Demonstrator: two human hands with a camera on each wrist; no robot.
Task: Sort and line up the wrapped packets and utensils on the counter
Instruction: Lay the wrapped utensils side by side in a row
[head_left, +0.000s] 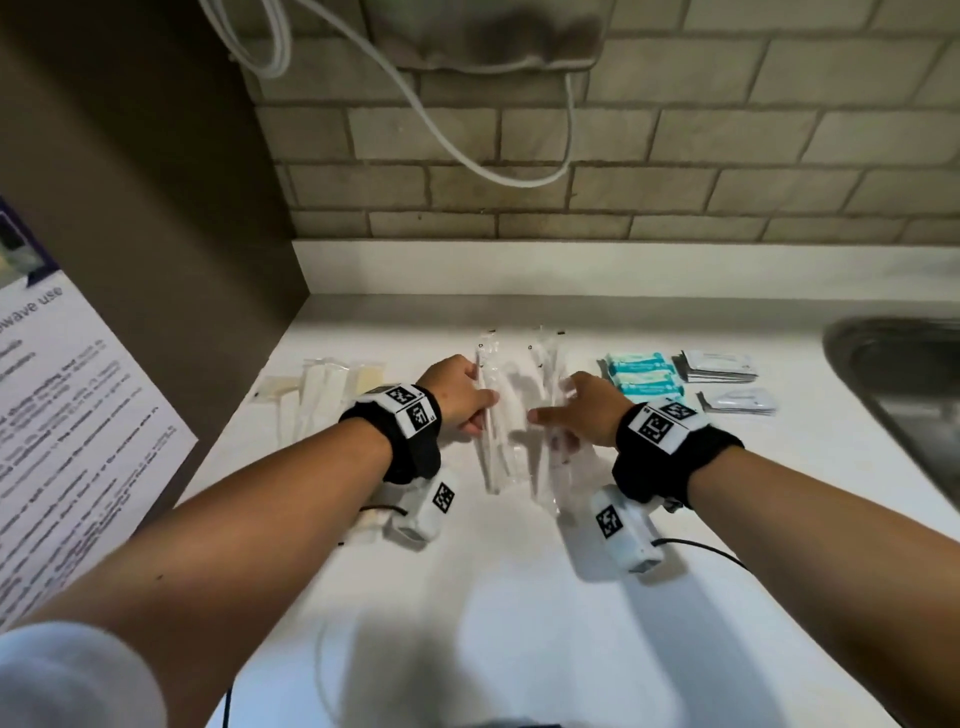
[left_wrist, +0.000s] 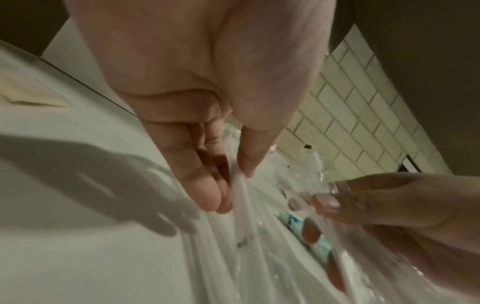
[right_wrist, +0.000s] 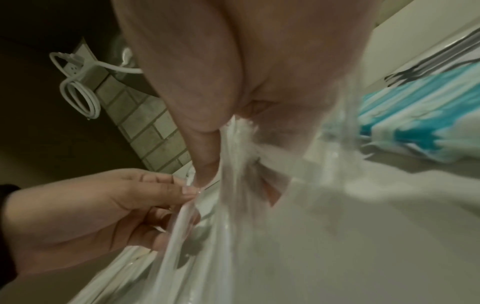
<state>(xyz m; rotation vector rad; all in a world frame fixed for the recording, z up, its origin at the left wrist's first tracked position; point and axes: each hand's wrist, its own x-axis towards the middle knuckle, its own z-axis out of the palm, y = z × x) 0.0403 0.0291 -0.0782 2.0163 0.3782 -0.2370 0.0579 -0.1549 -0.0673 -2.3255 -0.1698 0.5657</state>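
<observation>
Clear-wrapped white plastic utensils lie in two bundles mid-counter. My left hand (head_left: 478, 400) grips the left utensil bundle (head_left: 492, 457); in the left wrist view, the thumb and fingers of my left hand (left_wrist: 235, 185) pinch a wrapper. My right hand (head_left: 553, 410) grips the right utensil bundle (head_left: 551, 358), and the right wrist view shows the thumb of my right hand (right_wrist: 233, 181) on one side of the film and the fingers behind it. Cream and white packets (head_left: 322, 389) lie to the left. Teal wipe packets (head_left: 644, 374) and grey-white sachets (head_left: 722, 366) lie to the right.
A metal sink (head_left: 904, 374) sits at the counter's right end. A dark cabinet side with a printed notice (head_left: 78, 415) closes off the left. The tiled wall (head_left: 623, 182) behind carries a hanging white cable (head_left: 467, 150). Bare white counter (head_left: 519, 623) lies in front of the hands.
</observation>
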